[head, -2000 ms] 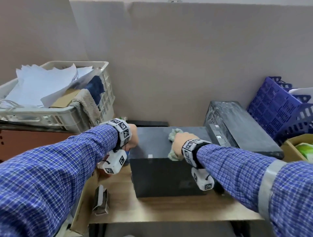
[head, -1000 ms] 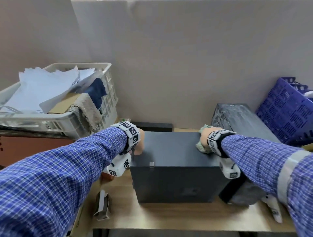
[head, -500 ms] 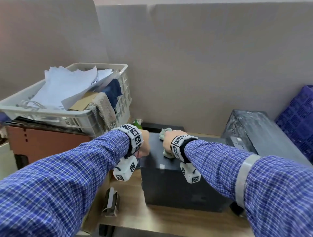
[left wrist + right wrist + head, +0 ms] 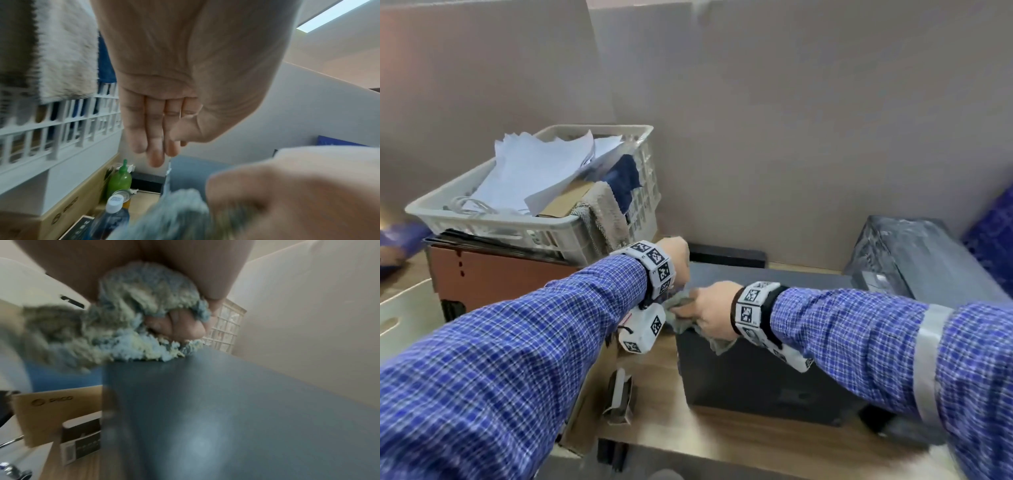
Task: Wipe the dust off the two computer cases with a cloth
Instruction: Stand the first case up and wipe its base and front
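A black computer case (image 4: 756,370) lies on the wooden table. A second, dusty grey case (image 4: 914,253) leans behind it on the right. My right hand (image 4: 709,311) grips a bunched blue-green cloth (image 4: 681,308) and presses it on the near-left corner of the black case's top. In the right wrist view the fingers (image 4: 180,327) curl into the cloth (image 4: 133,321) above the case (image 4: 226,418). My left hand (image 4: 674,260) is at the case's far-left edge. In the left wrist view its fingers (image 4: 156,129) point straight down and hold nothing.
A white basket (image 4: 544,236) with papers and towels sits on a brown box at the left. A green bottle (image 4: 119,180), a can and a water bottle (image 4: 113,217) stand left of the case. A blue crate (image 4: 993,226) is at far right. A partition wall runs behind.
My right hand swept the cloth from the right edge of the black case's top across to its near-left corner. The left hand stayed at the left edge. The view turned left.
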The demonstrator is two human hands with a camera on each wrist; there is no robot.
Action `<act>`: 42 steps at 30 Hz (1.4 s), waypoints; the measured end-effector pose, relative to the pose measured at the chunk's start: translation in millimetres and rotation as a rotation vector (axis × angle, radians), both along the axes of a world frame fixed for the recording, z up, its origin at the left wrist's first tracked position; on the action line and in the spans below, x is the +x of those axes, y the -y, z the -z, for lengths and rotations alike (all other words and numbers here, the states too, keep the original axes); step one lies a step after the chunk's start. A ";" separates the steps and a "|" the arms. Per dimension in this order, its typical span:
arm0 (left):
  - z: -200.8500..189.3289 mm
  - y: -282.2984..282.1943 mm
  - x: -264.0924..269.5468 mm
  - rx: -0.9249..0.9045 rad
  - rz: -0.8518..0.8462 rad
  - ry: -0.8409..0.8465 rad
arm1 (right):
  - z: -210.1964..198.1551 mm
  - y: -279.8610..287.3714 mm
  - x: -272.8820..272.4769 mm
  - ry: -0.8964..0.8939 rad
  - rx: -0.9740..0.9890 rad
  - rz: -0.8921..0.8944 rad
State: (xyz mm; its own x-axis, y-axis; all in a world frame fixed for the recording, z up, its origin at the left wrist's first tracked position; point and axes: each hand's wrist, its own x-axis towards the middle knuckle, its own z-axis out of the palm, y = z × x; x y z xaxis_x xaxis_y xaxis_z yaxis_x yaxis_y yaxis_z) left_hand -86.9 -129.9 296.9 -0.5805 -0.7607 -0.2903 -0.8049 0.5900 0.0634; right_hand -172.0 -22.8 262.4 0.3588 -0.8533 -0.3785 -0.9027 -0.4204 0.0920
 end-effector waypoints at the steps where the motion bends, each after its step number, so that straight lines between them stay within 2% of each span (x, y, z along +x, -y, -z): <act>1: 1.8 0.7 -6.3 -0.005 0.021 -0.010 | -1.5 -8.7 1.1 0.030 -0.020 -0.030; 4: 7.2 -7.5 -22.7 0.025 0.121 0.064 | -4.4 -29.3 -2.1 0.122 -0.061 0.004; 7: 16.4 -18.1 -38.9 0.032 0.229 0.207 | 0.4 -40.6 -11.7 0.138 -0.059 0.084; 9: 10.1 -25.4 -47.4 -0.027 0.282 0.308 | 3.2 -50.5 -24.6 0.114 -0.076 0.160; 12: -1.7 -32.5 -55.4 -0.007 0.313 0.388 | 3.6 -75.4 -57.7 0.051 -0.085 0.240; 18: 7.1 -53.0 -71.6 -0.077 0.353 0.507 | 10.4 -136.6 -135.0 -0.058 -0.157 0.525; 22: 3.6 -67.9 -71.4 -0.143 0.337 0.544 | 20.5 -152.5 -146.2 -0.174 -0.163 0.720; 25: 1.7 -66.4 -67.7 -0.091 0.303 0.499 | 23.0 -150.7 -137.5 -0.186 -0.173 0.759; 32: 9.9 -64.6 -56.0 -0.108 0.262 0.477 | 21.8 -157.2 -126.9 -0.232 -0.196 0.829; 35: 13.7 -64.1 -49.7 -0.109 0.269 0.432 | 29.1 -167.8 -123.4 -0.191 -0.301 0.847; 37: 16.4 -64.7 -44.9 -0.103 0.271 0.393 | 36.4 -177.4 -121.7 -0.131 -0.380 0.827; 39: 23.3 -64.4 -43.2 -0.093 0.322 0.268 | 42.4 -186.4 -115.9 -0.035 -0.427 0.859; 42: 35.9 -74.0 -52.9 -0.014 0.454 0.074 | 52.6 -197.5 -99.3 0.301 -0.522 1.071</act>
State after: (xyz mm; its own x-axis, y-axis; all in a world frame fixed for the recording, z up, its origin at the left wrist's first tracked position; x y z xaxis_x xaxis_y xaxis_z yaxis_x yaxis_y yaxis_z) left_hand -139.8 -55.8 261.0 -0.8341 -0.4386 -0.3345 -0.4670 0.8842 0.0050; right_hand -271.2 174.7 209.8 -0.6021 -0.7950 0.0734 -0.7837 0.5710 -0.2444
